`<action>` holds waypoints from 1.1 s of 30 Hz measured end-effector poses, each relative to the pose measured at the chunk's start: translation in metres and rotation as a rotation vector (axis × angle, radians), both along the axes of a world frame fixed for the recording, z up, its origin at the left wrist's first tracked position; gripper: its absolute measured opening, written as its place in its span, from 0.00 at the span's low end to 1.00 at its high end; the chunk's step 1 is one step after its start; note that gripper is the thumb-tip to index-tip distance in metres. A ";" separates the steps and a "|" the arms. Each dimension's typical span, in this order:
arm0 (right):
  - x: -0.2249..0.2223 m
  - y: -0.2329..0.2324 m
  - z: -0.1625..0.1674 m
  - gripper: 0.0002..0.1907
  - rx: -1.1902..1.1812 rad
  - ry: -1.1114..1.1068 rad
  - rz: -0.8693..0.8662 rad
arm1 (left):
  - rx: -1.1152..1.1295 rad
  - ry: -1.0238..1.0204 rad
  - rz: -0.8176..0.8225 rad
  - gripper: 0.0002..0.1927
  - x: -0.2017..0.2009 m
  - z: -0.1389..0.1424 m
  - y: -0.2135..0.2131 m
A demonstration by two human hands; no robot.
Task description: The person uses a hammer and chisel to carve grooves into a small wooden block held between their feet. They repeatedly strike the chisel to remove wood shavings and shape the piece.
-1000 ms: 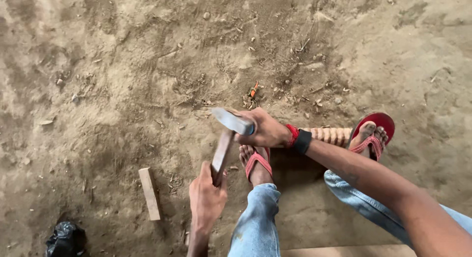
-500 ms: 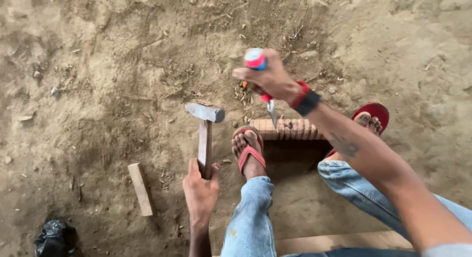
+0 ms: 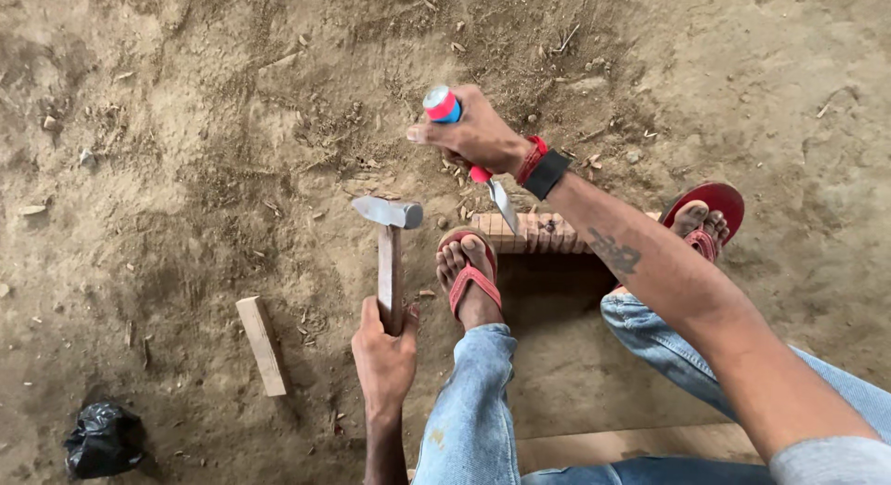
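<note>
Counted: 1 hammer (image 3: 388,239), 1 chisel (image 3: 475,166), 1 carved wood piece (image 3: 538,232), 1 loose wood block (image 3: 262,344), 1 black bag (image 3: 104,439), 2 red sandals.

Left hand (image 3: 384,357) was wrapped tight round the hammer's wooden handle near its end; steel head sat at 12 o'clock from the fingers, over the dirt.

Right hand (image 3: 475,134) was clenched on the chisel's red-blue handle, blade poking out at 5 o'clock from the fist, tip at the carved wood. Hammer head lay at 8 o'clock from that fist, apart from the chisel.
</note>
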State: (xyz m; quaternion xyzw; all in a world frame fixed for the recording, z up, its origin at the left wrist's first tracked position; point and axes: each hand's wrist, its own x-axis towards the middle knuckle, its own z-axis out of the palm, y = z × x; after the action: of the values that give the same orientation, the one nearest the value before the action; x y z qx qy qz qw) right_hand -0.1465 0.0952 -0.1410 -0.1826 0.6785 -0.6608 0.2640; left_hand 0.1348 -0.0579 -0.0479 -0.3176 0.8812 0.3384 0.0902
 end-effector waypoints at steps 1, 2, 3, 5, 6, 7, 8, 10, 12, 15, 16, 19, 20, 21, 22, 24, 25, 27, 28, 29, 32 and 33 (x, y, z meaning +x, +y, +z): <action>0.001 -0.001 0.000 0.13 -0.002 0.034 0.016 | 0.010 0.016 0.007 0.15 0.001 0.000 0.000; 0.002 -0.002 -0.001 0.13 -0.003 0.064 0.030 | 0.020 0.028 0.011 0.15 0.001 -0.001 -0.001; 0.002 -0.002 -0.002 0.14 -0.003 0.094 0.043 | 0.022 0.049 0.000 0.15 0.002 -0.002 -0.002; 0.002 -0.004 -0.003 0.15 0.007 0.124 0.032 | 0.024 0.094 -0.017 0.14 0.003 -0.004 -0.004; 0.001 -0.005 -0.003 0.16 0.011 0.138 0.024 | 0.030 0.091 -0.016 0.14 0.003 -0.006 -0.006; 0.002 -0.005 -0.003 0.15 0.010 0.128 0.026 | 0.038 0.088 -0.014 0.13 0.003 -0.007 -0.007; 0.002 -0.007 -0.003 0.15 0.009 0.117 0.029 | 0.045 0.085 -0.011 0.13 0.003 -0.008 -0.008; 0.006 -0.009 0.000 0.15 -0.006 0.085 0.038 | 0.085 0.019 0.011 0.11 0.001 -0.010 -0.009; 0.016 -0.013 0.005 0.14 -0.030 0.040 0.063 | 0.108 -0.006 0.043 0.12 -0.004 -0.007 -0.012; 0.036 -0.022 0.014 0.14 -0.312 0.115 0.210 | 0.105 0.083 0.074 0.15 -0.019 0.003 -0.021; 0.039 -0.025 0.016 0.15 -0.277 0.149 0.237 | 0.102 0.146 0.081 0.16 -0.025 0.009 -0.026; 0.035 -0.031 0.019 0.16 -0.126 0.053 0.267 | 0.195 0.326 0.128 0.15 -0.043 0.028 -0.042; 0.026 -0.030 0.019 0.14 -0.041 -0.095 0.234 | 0.244 0.393 0.140 0.14 -0.052 0.033 -0.048; 0.018 -0.030 0.017 0.14 0.042 -0.243 0.207 | 0.277 0.391 0.198 0.14 -0.057 0.040 -0.054; 0.013 -0.030 0.015 0.13 0.001 -0.175 0.185 | 0.309 0.377 0.254 0.13 -0.059 0.049 -0.062; 0.009 -0.027 0.010 0.13 -0.072 -0.043 0.124 | 0.364 0.450 0.217 0.11 -0.072 0.059 -0.075; 0.011 -0.028 0.007 0.14 -0.072 -0.017 0.138 | 0.380 0.545 0.135 0.10 -0.078 0.063 -0.084; 0.022 -0.032 0.003 0.17 -0.080 0.033 0.169 | 0.354 0.520 0.102 0.08 -0.087 0.066 -0.094; 0.027 -0.037 0.001 0.18 -0.076 0.108 0.172 | 0.313 0.405 0.156 0.09 -0.092 0.063 -0.095; 0.033 -0.043 0.000 0.18 -0.075 0.180 0.178 | 0.270 0.287 0.212 0.10 -0.093 0.061 -0.096; 0.040 -0.061 -0.002 0.19 -0.120 0.218 0.185 | 0.007 0.155 -0.406 0.04 -0.095 0.039 -0.085; 0.042 -0.064 -0.003 0.20 -0.140 0.186 0.189 | 0.036 -0.022 -0.388 0.06 -0.092 0.032 -0.079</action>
State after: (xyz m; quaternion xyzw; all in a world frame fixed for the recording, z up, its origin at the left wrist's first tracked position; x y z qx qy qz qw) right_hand -0.1048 0.0308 -0.1436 -0.3238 0.6322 -0.6589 0.2477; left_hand 0.0431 -0.1374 -0.0158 -0.1439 0.9187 0.3267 0.1689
